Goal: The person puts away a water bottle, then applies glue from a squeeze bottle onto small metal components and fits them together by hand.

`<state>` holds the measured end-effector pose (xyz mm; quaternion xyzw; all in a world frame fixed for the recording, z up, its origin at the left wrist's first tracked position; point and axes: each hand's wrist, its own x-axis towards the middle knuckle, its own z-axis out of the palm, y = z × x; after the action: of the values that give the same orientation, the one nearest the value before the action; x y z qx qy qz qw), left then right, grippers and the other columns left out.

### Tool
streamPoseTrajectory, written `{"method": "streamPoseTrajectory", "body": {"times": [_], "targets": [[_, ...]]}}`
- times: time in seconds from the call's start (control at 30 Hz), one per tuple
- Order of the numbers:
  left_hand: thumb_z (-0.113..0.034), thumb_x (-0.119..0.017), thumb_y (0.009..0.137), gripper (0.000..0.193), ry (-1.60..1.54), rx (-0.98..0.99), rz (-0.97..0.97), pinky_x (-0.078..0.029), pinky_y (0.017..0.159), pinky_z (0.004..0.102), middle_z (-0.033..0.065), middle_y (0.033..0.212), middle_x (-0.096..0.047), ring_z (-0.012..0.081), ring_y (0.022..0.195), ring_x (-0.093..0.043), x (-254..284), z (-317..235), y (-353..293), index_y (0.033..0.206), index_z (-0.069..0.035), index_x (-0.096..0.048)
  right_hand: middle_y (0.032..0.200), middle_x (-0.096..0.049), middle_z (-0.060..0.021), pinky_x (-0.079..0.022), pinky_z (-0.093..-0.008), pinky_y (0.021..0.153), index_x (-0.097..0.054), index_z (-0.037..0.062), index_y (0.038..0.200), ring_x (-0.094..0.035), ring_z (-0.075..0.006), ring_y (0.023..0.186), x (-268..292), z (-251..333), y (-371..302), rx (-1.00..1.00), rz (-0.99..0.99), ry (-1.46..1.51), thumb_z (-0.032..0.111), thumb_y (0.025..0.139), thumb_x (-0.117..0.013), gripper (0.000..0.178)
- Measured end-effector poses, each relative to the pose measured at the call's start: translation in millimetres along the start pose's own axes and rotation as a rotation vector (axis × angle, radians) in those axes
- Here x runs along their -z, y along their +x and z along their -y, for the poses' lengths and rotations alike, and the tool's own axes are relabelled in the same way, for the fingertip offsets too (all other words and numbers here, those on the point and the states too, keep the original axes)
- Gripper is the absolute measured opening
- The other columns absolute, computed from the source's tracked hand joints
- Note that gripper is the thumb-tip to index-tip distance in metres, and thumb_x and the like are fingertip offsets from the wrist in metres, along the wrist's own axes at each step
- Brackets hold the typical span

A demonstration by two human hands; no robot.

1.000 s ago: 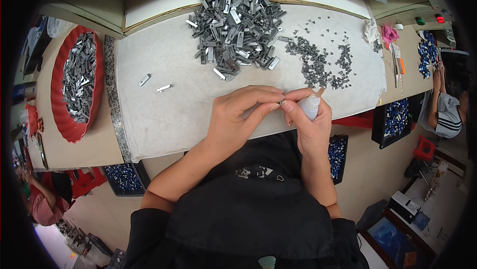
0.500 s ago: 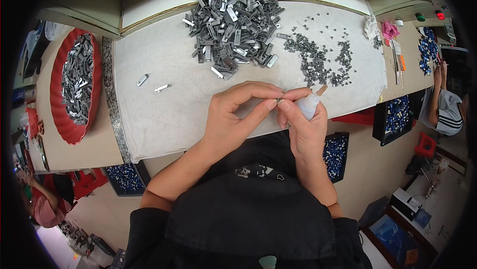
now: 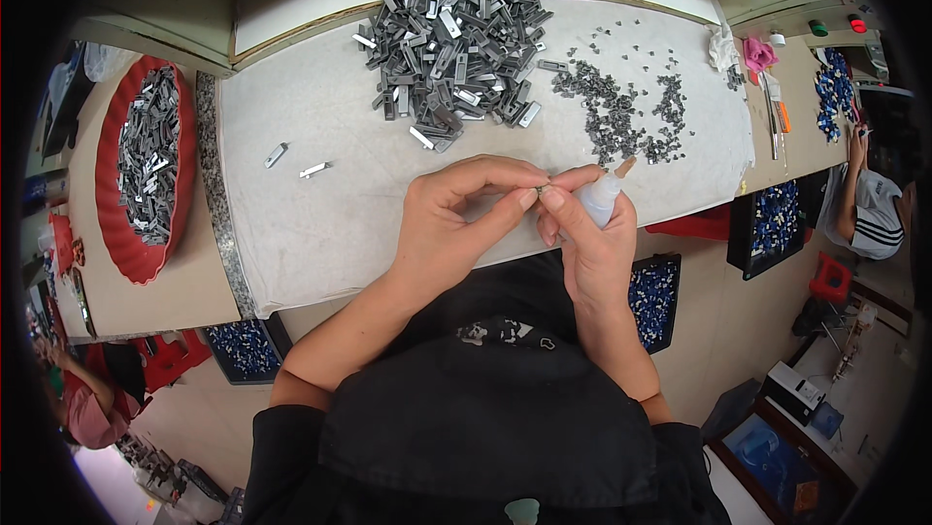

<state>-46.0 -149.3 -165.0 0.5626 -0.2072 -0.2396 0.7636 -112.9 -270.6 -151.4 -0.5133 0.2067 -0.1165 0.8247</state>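
Left hand (image 3: pixel 451 217): grip narrow, thumb and index fingertips closed on a small part (image 3: pixel 542 189). Right hand (image 3: pixel 595 239): thumb and index fingertips meet the same part from the opposite side; this grip also retains a translucent white bottle (image 3: pixel 598 199), its tan tip directed up and to the right. The part is located above the near edge of the white-covered worktop (image 3: pixel 325 224); the fingers conceal most of it, and its shape cannot be told.

Beyond the hands: a heap of elongated grey pieces (image 3: pixel 456 49). To its right: scattered small dark pieces (image 3: pixel 610 108), just beyond the bottle tip. At left: two separate pieces (image 3: pixel 277 155), then a red scalloped tray (image 3: pixel 113 200) filled with similar pieces.

Marking: pale print (image 3: pixel 507 333) on the black garment (image 3: pixel 427 418).
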Motion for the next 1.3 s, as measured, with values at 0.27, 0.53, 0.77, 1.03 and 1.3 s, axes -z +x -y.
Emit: {"method": "streamPoseTrajectory", "body": {"times": [0.27, 0.53, 0.77, 1.03, 1.3], "targets": [[0.006, -0.054, 0.079, 0.015, -0.019, 0.057, -0.029, -0.047, 0.076, 0.0252, 0.0131, 0.095, -0.059, 0.0151, 0.087, -0.057, -4.7, -3.0, 0.3, 0.092, 0.005, -0.059, 0.071, -0.057, -0.0056, -0.036, -0.0188, 0.047, -0.057, -0.0010, 0.080, -0.045, -0.0066, 0.054, 1.4, -1.2, 1.5, 0.031, -0.006, -0.008, 0.004, 0.077, -0.061, 0.007], [0.007, -0.056, 0.076, 0.016, 0.259, -0.089, -0.061, -0.046, 0.074, 0.0242, 0.0109, 0.094, -0.060, 0.0154, 0.084, -0.058, -5.2, -2.2, 0.8, 0.091, 0.003, -0.061, 0.076, -0.059, -0.0038, -0.039, -0.0172, 0.059, -0.057, 0.0002, 0.080, -0.050, -0.0049, 0.066, 3.0, -5.1, -7.1, 0.245, -0.102, -0.274, -0.001, 0.074, -0.062, 0.007], [0.005, -0.060, 0.072, 0.015, 0.453, -0.225, -0.093, -0.047, 0.067, 0.0225, 0.0115, 0.086, -0.062, 0.0160, 0.079, -0.060, -7.4, -4.8, 0.6, 0.086, 0.001, -0.063, 0.075, -0.059, -0.0029, -0.041, -0.0179, 0.063, -0.057, -0.0001, 0.079, -0.052, -0.0054, 0.069, -0.9, -3.7, -6.6, 0.316, -0.114, -0.432, -0.004, 0.073, -0.061, 0.008], [0.006, -0.060, 0.072, 0.015, 0.654, -0.341, -0.105, -0.047, 0.057, 0.0220, 0.0113, 0.084, -0.062, 0.0153, 0.071, -0.060, -7.8, 0.8, 2.4, 0.085, 0.001, -0.064, 0.071, -0.061, -0.0024, -0.043, -0.0182, 0.059, -0.058, 0.0004, 0.077, -0.053, -0.0049, 0.065, -1.3, -5.5, -3.4, 0.356, -0.156, -0.499, -0.003, 0.072, -0.062, 0.008], [0.006, -0.059, 0.072, 0.014, 0.572, -0.196, -0.078, -0.046, 0.061, 0.0232, 0.0111, 0.081, -0.062, 0.0164, 0.072, -0.060, -8.1, -0.3, 6.9, 0.084, 0.002, -0.063, 0.070, -0.061, -0.0033, -0.043, -0.0188, 0.059, -0.058, 0.0010, 0.077, -0.054, -0.0052, 0.065, 1.3, -2.0, 1.5, 0.323, -0.155, -0.565, -0.002, 0.072, -0.062, 0.007]]}}
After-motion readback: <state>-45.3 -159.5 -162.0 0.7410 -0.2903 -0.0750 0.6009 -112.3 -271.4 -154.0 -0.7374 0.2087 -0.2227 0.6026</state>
